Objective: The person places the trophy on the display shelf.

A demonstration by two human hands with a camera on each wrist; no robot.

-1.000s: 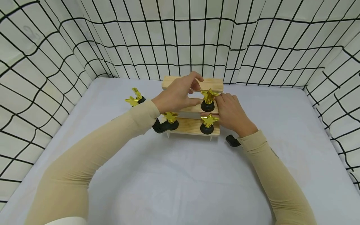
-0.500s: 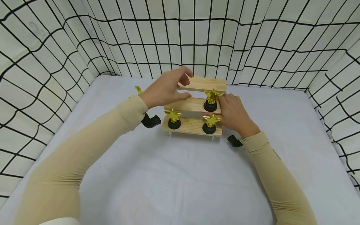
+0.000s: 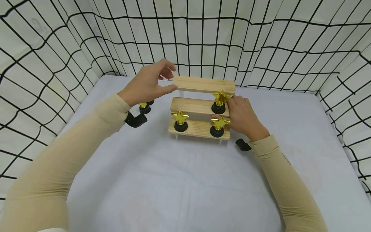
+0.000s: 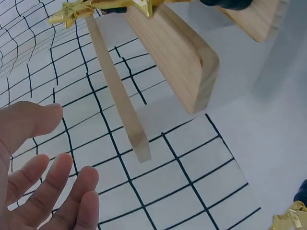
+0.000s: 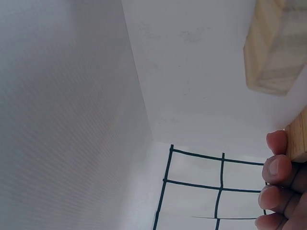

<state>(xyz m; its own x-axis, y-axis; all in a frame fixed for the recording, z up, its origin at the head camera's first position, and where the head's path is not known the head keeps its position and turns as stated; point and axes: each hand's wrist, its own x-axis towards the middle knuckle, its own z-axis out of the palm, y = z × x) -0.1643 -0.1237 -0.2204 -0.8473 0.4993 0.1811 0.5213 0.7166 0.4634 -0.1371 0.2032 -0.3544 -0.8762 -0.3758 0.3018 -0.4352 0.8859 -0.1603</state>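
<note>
A three-tier wooden display stand (image 3: 200, 84) stands mid-table. My right hand (image 3: 246, 117) grips the right end of its middle board, fingers (image 5: 276, 167) against the wood in the right wrist view. My left hand (image 3: 145, 84) is in the air by the left end of the top board, fingers loosely bent and holding nothing. Gold star trophies on black bases stand on the tiers: one (image 3: 219, 102) on the middle board's right, one (image 3: 181, 121) on the bottom left, one (image 3: 219, 126) on the bottom right. Partly hidden behind my left hand are loose trophies (image 3: 145, 109).
A white cloth covers the table (image 3: 185, 187). White walls with black grid netting (image 3: 203, 38) enclose the back and sides. Black devices (image 3: 136, 120) show at both wrists. A gold star (image 4: 290, 218) lies at the left wrist view's lower right corner.
My left hand has moved left, from near the middle-tier trophy to beyond the stand's left end. My right hand keeps its hold on the stand. The view has shifted slightly.
</note>
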